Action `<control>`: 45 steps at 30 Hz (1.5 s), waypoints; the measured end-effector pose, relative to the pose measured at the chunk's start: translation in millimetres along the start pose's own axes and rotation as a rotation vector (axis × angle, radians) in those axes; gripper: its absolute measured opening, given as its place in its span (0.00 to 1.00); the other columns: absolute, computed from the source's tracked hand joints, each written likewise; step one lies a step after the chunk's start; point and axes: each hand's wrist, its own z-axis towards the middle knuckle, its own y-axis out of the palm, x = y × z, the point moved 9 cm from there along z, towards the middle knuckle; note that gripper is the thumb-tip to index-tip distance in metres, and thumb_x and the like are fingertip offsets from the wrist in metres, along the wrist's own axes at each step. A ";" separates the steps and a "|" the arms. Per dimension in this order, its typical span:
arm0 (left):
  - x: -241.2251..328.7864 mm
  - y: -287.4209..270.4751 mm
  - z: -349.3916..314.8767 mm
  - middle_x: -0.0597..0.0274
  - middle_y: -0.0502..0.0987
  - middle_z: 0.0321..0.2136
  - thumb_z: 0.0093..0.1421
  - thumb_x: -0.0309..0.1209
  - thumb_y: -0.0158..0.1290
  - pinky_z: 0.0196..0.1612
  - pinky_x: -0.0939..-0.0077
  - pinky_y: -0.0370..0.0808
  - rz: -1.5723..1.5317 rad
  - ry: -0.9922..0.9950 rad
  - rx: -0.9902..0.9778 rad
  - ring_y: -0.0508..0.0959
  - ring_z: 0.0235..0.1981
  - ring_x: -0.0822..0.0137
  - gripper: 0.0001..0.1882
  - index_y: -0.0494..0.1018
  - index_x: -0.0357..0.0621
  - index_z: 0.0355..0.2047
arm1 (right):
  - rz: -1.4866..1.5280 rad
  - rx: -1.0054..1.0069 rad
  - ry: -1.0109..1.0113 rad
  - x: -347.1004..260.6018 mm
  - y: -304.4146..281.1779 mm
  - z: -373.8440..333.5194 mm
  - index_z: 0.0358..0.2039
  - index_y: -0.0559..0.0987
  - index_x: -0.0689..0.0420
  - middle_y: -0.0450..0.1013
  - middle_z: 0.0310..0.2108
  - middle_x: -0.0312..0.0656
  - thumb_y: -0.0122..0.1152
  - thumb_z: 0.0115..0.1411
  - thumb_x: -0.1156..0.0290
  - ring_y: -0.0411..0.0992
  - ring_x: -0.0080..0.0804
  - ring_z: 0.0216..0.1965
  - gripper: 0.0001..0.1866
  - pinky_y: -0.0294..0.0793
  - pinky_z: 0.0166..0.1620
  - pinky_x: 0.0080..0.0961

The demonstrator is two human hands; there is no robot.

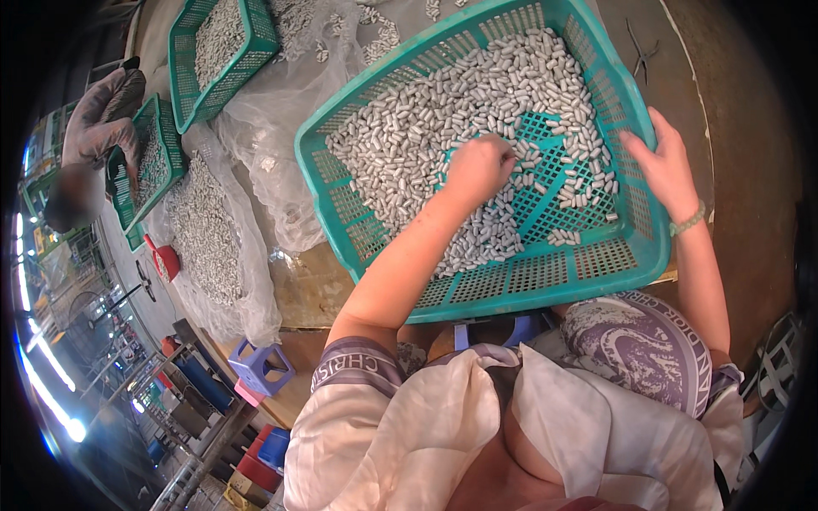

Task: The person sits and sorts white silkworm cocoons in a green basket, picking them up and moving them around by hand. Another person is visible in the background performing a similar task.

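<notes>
A large green plastic basket (pixel 554 296) with slotted walls sits tilted in front of me. Many small grey-white cylindrical pieces (pixel 443 111) lie in it, heaped at the far and left sides, while part of the mesh floor shows at the right. My left hand (pixel 480 172) reaches into the middle of the basket, fingers curled down among the pieces. Whatever those fingers may hold is hidden. At the basket's right side my right hand (pixel 666 166) grips the rim, thumb over the inner wall and the other fingers hidden outside.
Another green basket of pieces (pixel 177 85) stands far left. A person (pixel 100 119) bends over a third basket (pixel 175 166). More pieces (pixel 204 226) lie on clear plastic sheeting (pixel 277 170), near a red scoop (pixel 167 262). A dark thin-handled tool (pixel 641 53) lies beyond the basket's right corner.
</notes>
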 end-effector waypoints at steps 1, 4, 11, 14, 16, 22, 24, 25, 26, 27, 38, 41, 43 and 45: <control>-5.1 -1.1 1.5 0.60 0.75 0.21 0.48 0.28 0.57 0.28 0.71 0.73 -0.079 -0.043 -0.021 0.77 0.24 0.62 0.04 0.76 0.41 0.21 | 0.006 -0.011 0.009 -0.5 1.1 -0.1 0.39 0.72 0.66 0.74 0.30 0.40 0.58 0.55 0.69 0.69 0.21 0.31 0.15 0.70 0.36 0.22; -18.8 -7.4 6.7 0.62 0.77 0.20 0.48 0.28 0.56 0.27 0.74 0.71 -0.337 -0.128 -0.064 0.76 0.23 0.67 0.04 0.75 0.40 0.20 | 0.024 -0.029 0.032 -1.4 3.0 -0.3 0.39 0.72 0.66 0.74 0.30 0.39 0.58 0.55 0.69 0.69 0.20 0.31 0.15 0.70 0.36 0.22; -23.6 -1.3 6.2 0.53 0.76 0.33 0.49 0.18 0.49 0.29 0.76 0.69 -1.619 -0.339 -0.264 0.76 0.29 0.67 0.10 0.68 0.40 0.34 | 0.034 -0.026 0.028 3.2 2.4 0.7 0.38 0.72 0.66 0.74 0.29 0.40 0.58 0.55 0.70 0.69 0.20 0.31 0.14 0.70 0.37 0.22; -32.5 7.3 6.8 0.57 0.77 0.30 0.51 0.21 0.51 0.29 0.74 0.71 -1.339 -0.361 -0.297 0.76 0.30 0.68 0.06 0.72 0.39 0.31 | 0.038 -0.015 0.035 5.1 2.1 0.8 0.38 0.72 0.66 0.74 0.29 0.40 0.58 0.55 0.69 0.69 0.21 0.31 0.14 0.70 0.37 0.23; -23.4 1.9 10.8 0.58 0.78 0.27 0.51 0.24 0.54 0.30 0.73 0.72 -0.701 -0.162 -0.230 0.77 0.29 0.67 0.04 0.74 0.40 0.29 | 0.032 -0.011 0.036 4.5 1.9 0.8 0.38 0.72 0.66 0.74 0.29 0.40 0.58 0.54 0.69 0.70 0.22 0.31 0.15 0.70 0.36 0.23; -1.0 -8.0 8.2 0.55 0.78 0.25 0.47 0.29 0.59 0.32 0.66 0.75 0.023 -0.010 0.010 0.78 0.26 0.56 0.06 0.78 0.44 0.27 | 0.027 -0.005 0.024 3.0 1.4 0.3 0.38 0.72 0.66 0.73 0.28 0.40 0.58 0.54 0.69 0.69 0.21 0.30 0.14 0.69 0.36 0.23; 1.1 -6.6 10.8 0.54 0.78 0.24 0.46 0.29 0.59 0.32 0.64 0.75 0.198 -0.043 -0.012 0.78 0.27 0.55 0.06 0.78 0.44 0.26 | 0.037 -0.002 0.033 6.0 1.5 0.4 0.38 0.72 0.66 0.73 0.28 0.39 0.58 0.54 0.69 0.68 0.21 0.30 0.14 0.69 0.36 0.23; -1.8 -3.7 11.2 0.54 0.78 0.24 0.46 0.30 0.59 0.32 0.63 0.75 0.227 -0.070 -0.040 0.78 0.26 0.54 0.06 0.78 0.44 0.26 | 0.030 -0.005 0.033 5.0 1.7 0.6 0.37 0.72 0.66 0.73 0.27 0.39 0.58 0.55 0.69 0.68 0.21 0.30 0.14 0.69 0.35 0.23; -5.6 0.0 12.1 0.53 0.78 0.23 0.46 0.30 0.59 0.33 0.63 0.75 0.256 -0.098 -0.068 0.78 0.26 0.54 0.06 0.78 0.44 0.25 | 0.024 -0.007 0.033 3.6 1.6 0.3 0.37 0.72 0.66 0.73 0.27 0.39 0.58 0.55 0.69 0.68 0.21 0.30 0.14 0.69 0.35 0.23; -9.9 2.8 12.8 0.53 0.78 0.23 0.46 0.31 0.59 0.33 0.63 0.75 0.285 -0.126 -0.096 0.78 0.26 0.53 0.05 0.78 0.44 0.25 | 0.017 -0.010 0.033 2.8 1.8 0.4 0.37 0.72 0.66 0.72 0.27 0.39 0.58 0.55 0.69 0.68 0.20 0.29 0.14 0.69 0.35 0.23; -31.1 1.1 15.8 0.56 0.78 0.24 0.47 0.26 0.54 0.31 0.67 0.76 -0.408 -0.265 -0.236 0.78 0.25 0.61 0.04 0.74 0.38 0.22 | 0.040 0.002 0.021 6.1 1.9 0.4 0.37 0.72 0.66 0.72 0.27 0.39 0.58 0.54 0.69 0.68 0.21 0.29 0.14 0.69 0.35 0.23; -40.7 3.1 8.8 0.59 0.77 0.25 0.48 0.26 0.53 0.29 0.76 0.74 -0.956 -0.388 -0.353 0.76 0.26 0.68 0.05 0.73 0.38 0.26 | 0.033 0.008 0.018 4.4 1.7 0.5 0.37 0.72 0.66 0.73 0.27 0.38 0.58 0.55 0.69 0.68 0.20 0.30 0.14 0.69 0.35 0.22; -35.6 3.4 6.2 0.59 0.77 0.26 0.48 0.26 0.54 0.30 0.76 0.73 -0.921 -0.373 -0.438 0.76 0.28 0.70 0.06 0.74 0.38 0.27 | 0.019 0.005 0.015 4.0 1.3 0.9 0.38 0.72 0.66 0.73 0.28 0.38 0.58 0.55 0.69 0.68 0.20 0.30 0.14 0.69 0.35 0.22; -28.3 2.1 9.6 0.59 0.78 0.28 0.48 0.26 0.55 0.32 0.73 0.74 -0.505 -0.126 -0.345 0.77 0.28 0.68 0.05 0.74 0.38 0.27 | 0.014 -0.004 0.016 4.9 0.6 1.3 0.38 0.72 0.65 0.73 0.28 0.38 0.58 0.55 0.70 0.68 0.19 0.30 0.14 0.69 0.35 0.21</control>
